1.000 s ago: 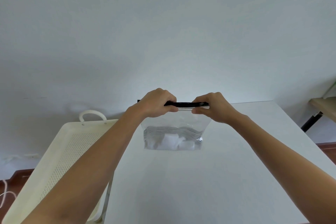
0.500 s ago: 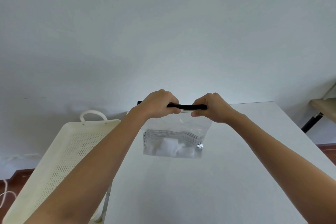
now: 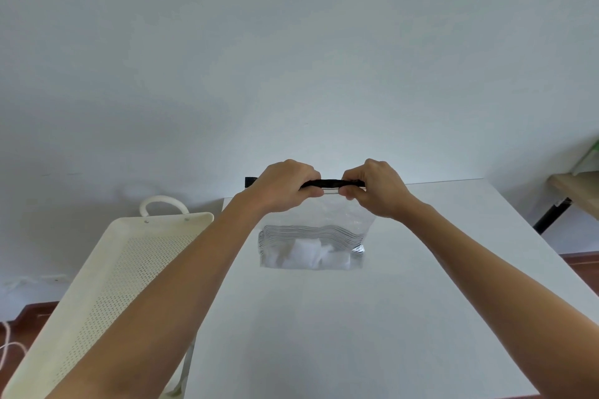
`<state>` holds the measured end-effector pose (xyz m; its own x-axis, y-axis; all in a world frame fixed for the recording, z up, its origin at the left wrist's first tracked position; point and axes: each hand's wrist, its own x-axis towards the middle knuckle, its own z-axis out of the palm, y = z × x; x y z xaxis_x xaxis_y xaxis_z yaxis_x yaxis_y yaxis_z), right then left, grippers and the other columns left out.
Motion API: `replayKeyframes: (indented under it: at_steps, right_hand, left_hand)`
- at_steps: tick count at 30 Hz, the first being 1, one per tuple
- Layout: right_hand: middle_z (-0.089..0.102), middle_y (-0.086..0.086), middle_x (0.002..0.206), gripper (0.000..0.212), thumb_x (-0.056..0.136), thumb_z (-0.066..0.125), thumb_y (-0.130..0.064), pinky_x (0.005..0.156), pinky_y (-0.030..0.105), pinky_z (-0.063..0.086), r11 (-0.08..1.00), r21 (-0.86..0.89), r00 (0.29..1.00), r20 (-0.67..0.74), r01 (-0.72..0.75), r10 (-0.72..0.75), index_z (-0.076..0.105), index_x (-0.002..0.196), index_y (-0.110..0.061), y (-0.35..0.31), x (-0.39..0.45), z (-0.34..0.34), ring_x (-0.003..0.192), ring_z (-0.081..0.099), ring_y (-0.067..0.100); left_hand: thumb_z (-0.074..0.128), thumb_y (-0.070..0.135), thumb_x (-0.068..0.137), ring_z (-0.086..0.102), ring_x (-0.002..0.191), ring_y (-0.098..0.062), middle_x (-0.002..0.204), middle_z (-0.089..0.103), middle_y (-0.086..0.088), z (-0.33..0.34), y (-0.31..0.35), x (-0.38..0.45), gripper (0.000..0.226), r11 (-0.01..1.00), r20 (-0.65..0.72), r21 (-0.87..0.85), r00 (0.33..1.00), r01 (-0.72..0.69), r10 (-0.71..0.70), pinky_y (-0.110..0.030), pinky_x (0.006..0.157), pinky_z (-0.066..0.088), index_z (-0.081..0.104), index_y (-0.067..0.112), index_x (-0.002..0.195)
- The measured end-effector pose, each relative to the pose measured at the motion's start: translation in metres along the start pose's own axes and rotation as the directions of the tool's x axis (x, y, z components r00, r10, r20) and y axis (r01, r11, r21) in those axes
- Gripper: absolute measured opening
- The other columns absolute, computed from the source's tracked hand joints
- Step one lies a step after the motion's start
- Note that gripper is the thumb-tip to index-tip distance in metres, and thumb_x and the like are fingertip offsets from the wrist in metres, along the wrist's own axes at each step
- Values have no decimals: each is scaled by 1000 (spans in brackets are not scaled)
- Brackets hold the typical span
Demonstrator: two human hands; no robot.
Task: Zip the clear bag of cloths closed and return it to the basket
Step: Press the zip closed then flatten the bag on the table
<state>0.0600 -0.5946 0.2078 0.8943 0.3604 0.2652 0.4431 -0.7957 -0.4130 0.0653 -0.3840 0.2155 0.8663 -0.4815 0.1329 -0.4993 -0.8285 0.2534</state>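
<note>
A clear bag (image 3: pixel 311 230) with white folded cloths (image 3: pixel 308 256) in its bottom stands upright on the white table (image 3: pixel 324 334). A black zip strip (image 3: pixel 330 183) runs along its top edge. My left hand (image 3: pixel 285 188) pinches the strip near its left end, and my right hand (image 3: pixel 376 188) pinches it near the right end. The two hands sit close together with a short stretch of black strip showing between them. The cream perforated basket (image 3: pixel 113 275) stands to the left of the table, below my left forearm.
A white handle (image 3: pixel 162 202) rises at the basket's far end. The table's far edge meets a pale wall. A wooden desk corner with a black leg (image 3: pixel 564 197) is at the far right. A white cord (image 3: pixel 9 347) lies on the floor at the lower left.
My right hand has slid left along the black strip toward my left hand, narrowing the gap between them. The bag has stayed on the table.
</note>
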Motion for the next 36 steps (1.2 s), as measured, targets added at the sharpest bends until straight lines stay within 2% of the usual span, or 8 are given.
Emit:
replayKeyframes:
  at_steps: [2, 8, 13, 15, 23, 29, 32, 36]
  right_hand:
    - [53, -8, 51, 18, 88, 64, -22, 53, 24, 27, 1000, 5, 1000, 29, 1, -1, 71, 72, -17, 3, 0, 0, 54, 44, 18]
    - [72, -6, 71, 12, 83, 74, -30, 53, 19, 37, 977, 211, 988, 152, -33, 1, 71, 95, -31, 10, -5, -1, 56, 47, 9]
    - [55, -12, 52, 3, 81, 75, -18, 49, 15, 33, 992, 125, 992, 123, -20, 5, 74, 78, -19, 12, -2, 2, 51, 47, 5]
    - [51, -14, 55, 4, 83, 73, -15, 50, 15, 31, 996, 87, 994, 111, -6, -4, 74, 80, -16, 11, -2, 4, 53, 47, 6]
    - [48, -8, 63, 6, 86, 69, -15, 60, 34, 41, 1000, 12, 993, 116, 23, -24, 74, 86, -11, 12, 3, 3, 61, 45, 17]
    - [65, -8, 60, 2, 84, 71, -23, 45, 15, 33, 981, 192, 984, 179, -33, -2, 71, 82, -24, 15, 4, 4, 46, 41, 8]
    - [65, -7, 59, 18, 86, 67, -17, 46, 17, 33, 978, 208, 987, 161, -31, -3, 68, 71, -27, 14, 5, 7, 46, 40, 9]
    - [54, -4, 52, 13, 85, 66, -15, 54, 32, 37, 995, 91, 994, 107, -31, 21, 71, 73, -19, 11, 9, 7, 49, 41, 15]
  left_hand:
    - [63, 39, 89, 54, 69, -18, 72, 59, 7, -2, -4, -1, 17, 999, 7, -32, 1000, 13, -13, -29, 58, 38, 67, 22, 88]
    - [70, 30, 84, 58, 74, -19, 79, 65, 4, -4, -12, -3, 4, 996, 41, -82, 998, 41, -38, -25, 57, 36, 69, 25, 85]
    - [69, 29, 86, 59, 75, -21, 80, 65, 2, -1, -12, -2, 6, 994, 46, -100, 998, 54, -49, -25, 58, 38, 70, 23, 86]
    - [68, 28, 86, 60, 75, -24, 80, 66, -1, 0, -12, 0, 7, 993, 52, -99, 997, 60, -55, -30, 61, 42, 70, 21, 86]
    - [66, 24, 87, 61, 76, -24, 80, 65, -1, 3, -11, 4, 7, 996, 36, -81, 998, 48, -45, -31, 63, 43, 70, 19, 88]
    - [72, 37, 83, 60, 73, -21, 79, 68, 2, 1, -11, 6, 13, 993, 39, -95, 997, 72, -68, -34, 64, 46, 73, 24, 85]
    - [70, 34, 85, 56, 69, -21, 73, 64, 3, 5, -10, 6, 13, 995, 31, -81, 998, 59, -57, -33, 61, 43, 70, 22, 82]
    - [66, 29, 88, 47, 64, -14, 65, 50, 12, 9, -9, 8, 11, 997, -1, -75, 1000, 25, -25, -29, 59, 35, 68, 19, 84]
